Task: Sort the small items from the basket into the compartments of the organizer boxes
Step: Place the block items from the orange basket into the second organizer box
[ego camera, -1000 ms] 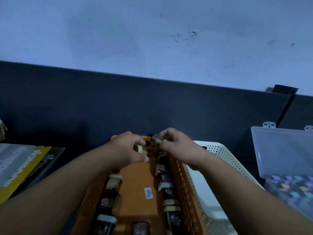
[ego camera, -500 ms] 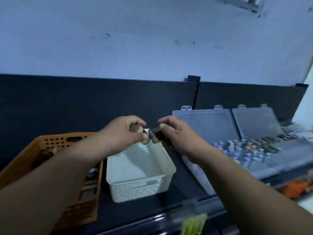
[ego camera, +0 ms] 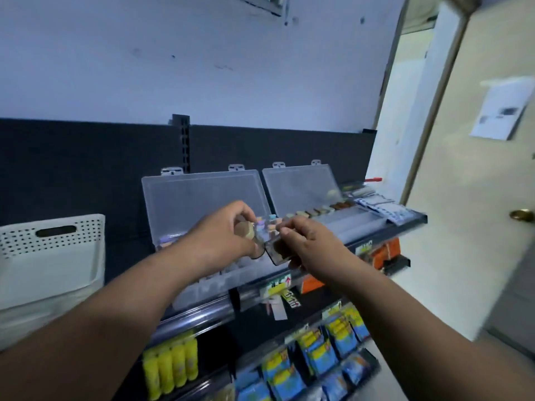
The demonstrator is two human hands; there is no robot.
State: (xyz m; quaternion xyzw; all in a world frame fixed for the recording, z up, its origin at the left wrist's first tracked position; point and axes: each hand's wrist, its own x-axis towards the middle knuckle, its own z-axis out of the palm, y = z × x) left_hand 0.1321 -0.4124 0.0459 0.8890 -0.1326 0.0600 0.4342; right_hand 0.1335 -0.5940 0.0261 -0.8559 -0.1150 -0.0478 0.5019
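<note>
My left hand (ego camera: 223,235) grips a small round beige-capped item (ego camera: 245,230). My right hand (ego camera: 312,244) pinches a small clear case with a brown insert (ego camera: 278,251). Both hands hover side by side over the left organizer box (ego camera: 202,198), whose clear lid stands open; pastel pieces (ego camera: 270,225) fill its compartments. A second organizer box (ego camera: 301,186) stands open to the right, with a row of brown and beige items (ego camera: 324,210) along its back. The orange basket is out of view.
A white perforated basket (ego camera: 52,256) sits on the shelf at the left. Below the shelf rail (ego camera: 202,311) hang yellow tubes (ego camera: 170,369) and blue-yellow packets (ego camera: 318,351). A door with a brass knob (ego camera: 521,214) is at the right.
The view has swung right, away from the orange basket. Both hands have carried their small items from the basket, past the white basket, to above the left organizer box.
</note>
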